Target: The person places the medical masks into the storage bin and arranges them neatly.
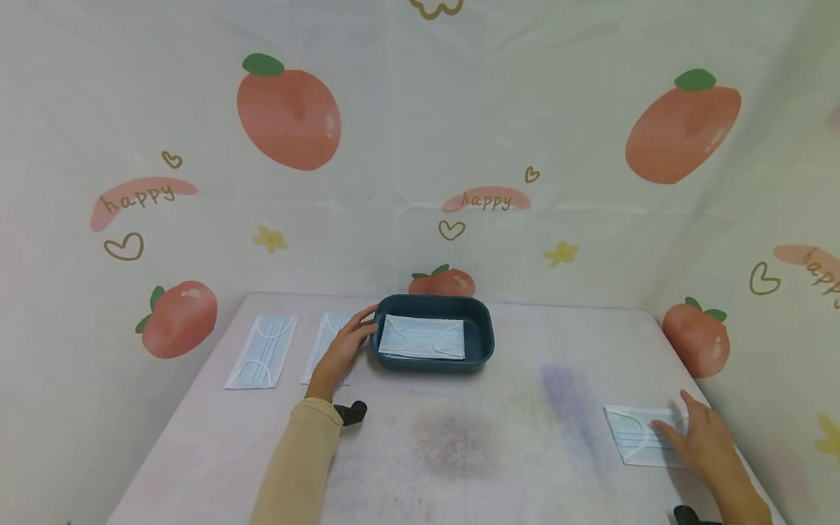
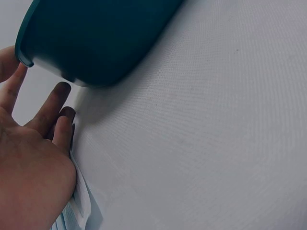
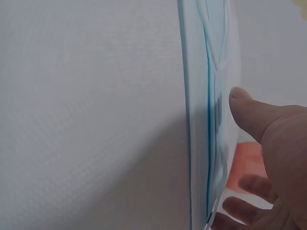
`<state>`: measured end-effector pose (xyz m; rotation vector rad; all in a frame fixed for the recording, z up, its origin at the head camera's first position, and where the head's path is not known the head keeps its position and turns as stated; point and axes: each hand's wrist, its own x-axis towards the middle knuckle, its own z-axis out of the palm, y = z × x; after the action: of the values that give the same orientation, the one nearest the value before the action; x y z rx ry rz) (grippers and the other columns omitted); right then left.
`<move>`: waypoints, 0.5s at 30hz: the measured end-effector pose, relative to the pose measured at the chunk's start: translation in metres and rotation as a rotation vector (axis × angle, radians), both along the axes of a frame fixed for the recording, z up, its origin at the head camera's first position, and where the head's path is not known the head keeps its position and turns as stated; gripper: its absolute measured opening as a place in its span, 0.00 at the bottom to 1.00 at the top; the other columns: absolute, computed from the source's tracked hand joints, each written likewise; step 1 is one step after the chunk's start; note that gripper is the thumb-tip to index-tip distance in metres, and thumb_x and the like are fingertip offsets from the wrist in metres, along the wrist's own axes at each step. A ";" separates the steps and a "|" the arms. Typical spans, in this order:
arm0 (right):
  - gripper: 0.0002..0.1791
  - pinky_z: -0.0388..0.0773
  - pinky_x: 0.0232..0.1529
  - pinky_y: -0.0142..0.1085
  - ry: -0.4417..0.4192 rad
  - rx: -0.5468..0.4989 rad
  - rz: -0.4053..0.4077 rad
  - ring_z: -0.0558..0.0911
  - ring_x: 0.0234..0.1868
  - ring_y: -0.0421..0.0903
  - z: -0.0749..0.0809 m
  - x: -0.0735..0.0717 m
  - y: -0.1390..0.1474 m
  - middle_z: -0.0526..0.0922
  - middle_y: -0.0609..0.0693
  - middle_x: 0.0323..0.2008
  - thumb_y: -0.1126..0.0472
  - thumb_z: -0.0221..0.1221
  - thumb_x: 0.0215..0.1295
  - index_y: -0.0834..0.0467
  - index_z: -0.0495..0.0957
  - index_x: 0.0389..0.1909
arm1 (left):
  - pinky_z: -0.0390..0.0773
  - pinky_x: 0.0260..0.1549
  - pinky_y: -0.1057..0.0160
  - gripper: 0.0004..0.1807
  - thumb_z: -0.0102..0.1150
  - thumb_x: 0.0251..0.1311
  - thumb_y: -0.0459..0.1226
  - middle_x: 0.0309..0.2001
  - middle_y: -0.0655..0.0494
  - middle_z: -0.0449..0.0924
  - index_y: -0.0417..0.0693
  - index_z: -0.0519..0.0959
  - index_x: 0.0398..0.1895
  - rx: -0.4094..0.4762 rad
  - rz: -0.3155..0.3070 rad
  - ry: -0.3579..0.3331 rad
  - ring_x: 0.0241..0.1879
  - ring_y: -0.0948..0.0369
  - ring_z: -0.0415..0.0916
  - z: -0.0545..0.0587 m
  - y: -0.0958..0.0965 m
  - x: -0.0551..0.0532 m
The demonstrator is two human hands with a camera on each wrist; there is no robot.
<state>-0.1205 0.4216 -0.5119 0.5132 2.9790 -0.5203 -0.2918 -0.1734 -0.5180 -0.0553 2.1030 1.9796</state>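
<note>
A dark teal tray [image 1: 485, 343] stands at the back of the table, with light blue face masks [image 1: 422, 337] lying inside it. My left hand [image 1: 343, 355] reaches to the tray's left end, fingers extended, fingertips right at the rim. In the left wrist view, the tray's wall [image 2: 96, 43] rises just beyond the fingers [image 2: 50, 108]. Over at the right, my right hand [image 1: 709, 441] hovers at another face mask [image 1: 646, 437], thumb and fingers spread apart. That mask [image 3: 211, 120] appears edge-on in the right wrist view, beside the thumb [image 3: 247, 112]; the hand covers its right part in the head view.
Left of the tray, one face mask [image 1: 262, 352] lies near the table's left edge, and a second mask [image 1: 323, 346] is partly covered by my left hand. A white cloth [image 1: 564, 146] printed with peaches hangs behind the table [image 1: 512, 467] and along its right side.
</note>
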 end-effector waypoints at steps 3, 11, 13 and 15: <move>0.53 0.60 0.64 0.75 0.011 0.004 -0.005 0.57 0.64 0.82 0.002 0.001 0.000 0.53 0.85 0.65 0.49 0.66 0.64 0.75 0.47 0.74 | 0.43 0.83 0.45 0.27 0.50 0.75 0.44 0.78 0.51 0.61 0.68 0.65 0.75 -0.002 0.000 0.002 0.82 0.52 0.49 0.001 0.000 0.001; 0.48 0.63 0.64 0.75 -0.084 -0.030 -0.063 0.57 0.65 0.81 0.007 0.002 0.000 0.53 0.85 0.64 0.56 0.68 0.63 0.77 0.52 0.72 | 0.44 0.83 0.45 0.27 0.51 0.75 0.44 0.78 0.51 0.62 0.69 0.65 0.75 -0.006 0.002 0.008 0.81 0.52 0.50 0.000 0.000 0.001; 0.47 0.63 0.64 0.75 -0.101 -0.039 -0.075 0.57 0.65 0.81 0.008 0.002 0.000 0.53 0.85 0.64 0.57 0.68 0.63 0.76 0.53 0.72 | 0.44 0.83 0.45 0.27 0.50 0.75 0.44 0.78 0.50 0.61 0.68 0.65 0.76 -0.007 0.000 0.010 0.81 0.52 0.49 0.000 0.000 0.000; 0.48 0.62 0.63 0.75 -0.113 -0.060 -0.092 0.56 0.65 0.81 0.008 0.002 0.000 0.51 0.85 0.65 0.56 0.69 0.62 0.75 0.53 0.72 | 0.44 0.83 0.45 0.27 0.51 0.75 0.44 0.78 0.51 0.61 0.69 0.65 0.75 -0.009 0.005 0.006 0.81 0.52 0.50 0.000 0.000 0.000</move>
<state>-0.1190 0.4218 -0.5035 0.6542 2.8339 -0.5667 -0.2918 -0.1737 -0.5180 -0.0558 2.1172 1.9760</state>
